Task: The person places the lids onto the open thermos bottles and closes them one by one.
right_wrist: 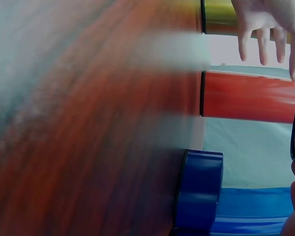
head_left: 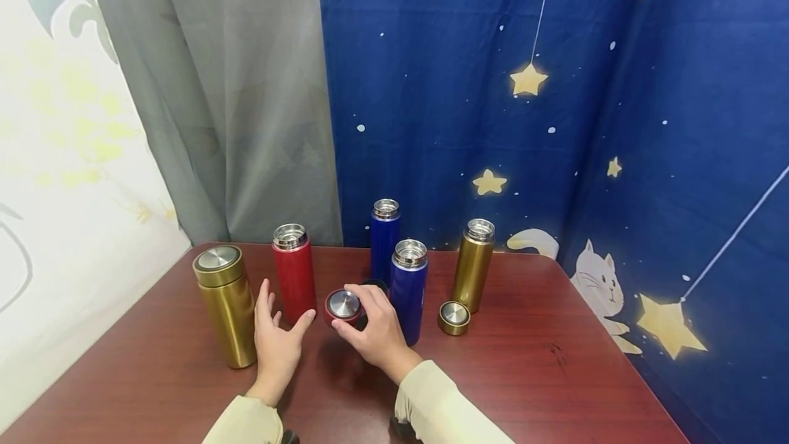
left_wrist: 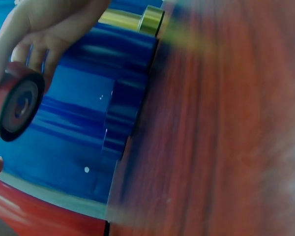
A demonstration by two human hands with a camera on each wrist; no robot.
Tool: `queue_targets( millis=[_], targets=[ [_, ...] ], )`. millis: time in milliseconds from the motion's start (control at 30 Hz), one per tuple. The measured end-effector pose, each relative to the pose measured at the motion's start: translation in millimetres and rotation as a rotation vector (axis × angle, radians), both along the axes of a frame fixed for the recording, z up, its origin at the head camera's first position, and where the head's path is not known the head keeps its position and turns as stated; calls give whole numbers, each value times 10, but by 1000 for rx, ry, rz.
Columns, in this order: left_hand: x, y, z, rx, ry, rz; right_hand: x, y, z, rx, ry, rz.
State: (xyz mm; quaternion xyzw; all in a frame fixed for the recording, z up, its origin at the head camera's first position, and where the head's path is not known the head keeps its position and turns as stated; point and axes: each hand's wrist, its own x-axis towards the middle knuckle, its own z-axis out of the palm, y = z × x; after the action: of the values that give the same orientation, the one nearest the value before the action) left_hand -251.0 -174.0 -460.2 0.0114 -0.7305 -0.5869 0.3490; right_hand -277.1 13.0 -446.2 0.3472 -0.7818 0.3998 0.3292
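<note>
In my right hand (head_left: 379, 331) I hold a red lid (head_left: 344, 304) with a silver top, thumb on one side and fingers on the other. It is raised off the table, and its hollow underside faces the camera in the left wrist view. My left hand (head_left: 277, 348) has its fingers spread and thumb out, holding nothing, close in front of the red thermos bottle (head_left: 296, 279). That bottle stands upright with its steel mouth uncovered. Left of this hand stands a taller gold thermos (head_left: 228, 314) with its lid on.
Two uncovered blue bottles, a nearer one (head_left: 408, 300) and a farther one (head_left: 383, 235), stand beyond my right hand. A blue lid (right_wrist: 200, 189) lies by them. Farther right, an uncovered gold bottle (head_left: 473, 266) stands behind its gold lid (head_left: 454, 318). Curtains border the table (head_left: 524, 375).
</note>
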Motion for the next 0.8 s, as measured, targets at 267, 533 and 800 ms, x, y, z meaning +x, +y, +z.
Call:
queue_targets(
  millis=[267,533,800],
  targets=[
    [-107,-36,8,-60,-41,5,-16,16,15,-14,14,16],
    [-275,-67,48,-66,-51,44,-51,-5,87,-26,87,12],
    [-432,-67,144,-56,-74,61,-70,-27,116,-38,124,14]
  ],
)
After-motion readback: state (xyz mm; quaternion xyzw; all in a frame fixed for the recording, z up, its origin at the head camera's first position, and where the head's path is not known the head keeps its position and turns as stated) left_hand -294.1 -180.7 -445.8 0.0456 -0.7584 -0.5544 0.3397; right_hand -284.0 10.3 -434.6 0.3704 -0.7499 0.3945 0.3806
